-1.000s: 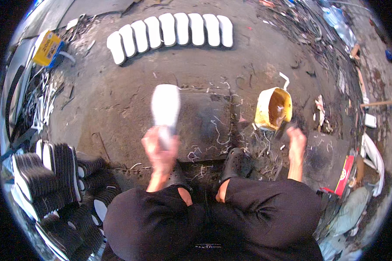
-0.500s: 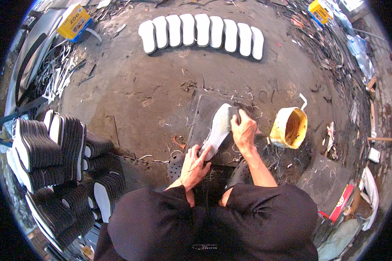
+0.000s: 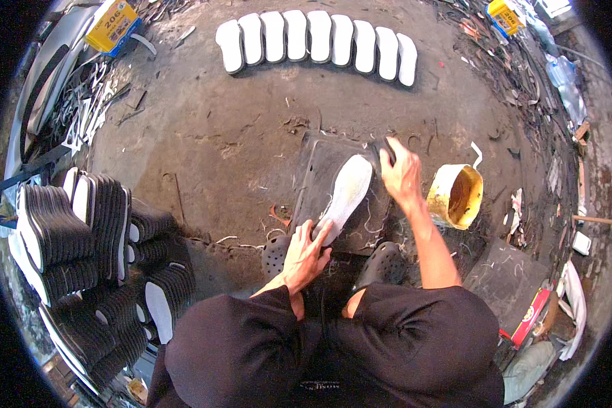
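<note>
A white-faced shoe sole lies slanted on a dark flat board on the ground between my feet, its toe end pointing away to the right. My left hand pins its heel end, fingertips on the white face and the thumb at the side. Off the toe's right side, my right hand grips a dark block-like piece near the board's far right corner, apart from the sole. What that piece is made of I cannot make out.
Close on the right stands a yellow tub with brown residue inside. Several white-faced soles form a curved row at the far side. Stacks of soles fill the left. Scraps and yellow-blue boxes line the edges.
My right hand has lifted off the sole's toe end and moved right and away with the dark piece. My left hand still holds the heel end.
</note>
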`<state>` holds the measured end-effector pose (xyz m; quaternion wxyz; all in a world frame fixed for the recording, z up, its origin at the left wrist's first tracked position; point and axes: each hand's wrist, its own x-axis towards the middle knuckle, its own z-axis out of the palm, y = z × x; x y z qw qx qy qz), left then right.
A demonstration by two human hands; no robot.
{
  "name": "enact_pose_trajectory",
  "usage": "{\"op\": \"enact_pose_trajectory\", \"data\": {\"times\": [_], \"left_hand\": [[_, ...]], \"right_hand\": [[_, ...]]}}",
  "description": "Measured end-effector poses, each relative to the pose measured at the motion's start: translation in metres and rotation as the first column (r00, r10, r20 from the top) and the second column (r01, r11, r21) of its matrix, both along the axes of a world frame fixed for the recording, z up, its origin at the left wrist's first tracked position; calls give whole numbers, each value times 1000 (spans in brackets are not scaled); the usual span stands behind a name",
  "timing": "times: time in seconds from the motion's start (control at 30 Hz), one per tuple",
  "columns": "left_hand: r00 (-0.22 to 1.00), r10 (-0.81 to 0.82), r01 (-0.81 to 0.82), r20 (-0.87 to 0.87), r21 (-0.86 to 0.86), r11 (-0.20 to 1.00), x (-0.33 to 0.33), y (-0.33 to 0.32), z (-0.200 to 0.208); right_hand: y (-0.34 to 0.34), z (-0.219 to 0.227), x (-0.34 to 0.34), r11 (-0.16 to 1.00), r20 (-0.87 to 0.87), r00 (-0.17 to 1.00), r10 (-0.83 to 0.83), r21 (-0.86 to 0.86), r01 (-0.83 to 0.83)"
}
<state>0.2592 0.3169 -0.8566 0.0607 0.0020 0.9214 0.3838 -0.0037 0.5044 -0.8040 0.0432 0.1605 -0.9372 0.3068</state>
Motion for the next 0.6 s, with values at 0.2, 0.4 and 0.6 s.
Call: {"op": "enact_pose_trajectory", "data": {"times": [0.2, 0.4, 0.6], "left_hand": [[1000, -22, 22, 12, -4, 1000, -6, 4, 3], [1000, -13, 13, -7, -4, 1000, -4, 3, -3], [998, -17, 16, -55, -21, 1000, -1, 1, -1]], "right_hand": [[13, -36, 23, 992, 108, 989, -96, 95, 86], [1, -24, -17, 992, 0, 998, 66, 103, -66], [0, -8, 27, 964, 222, 952, -212, 207, 166]]}}
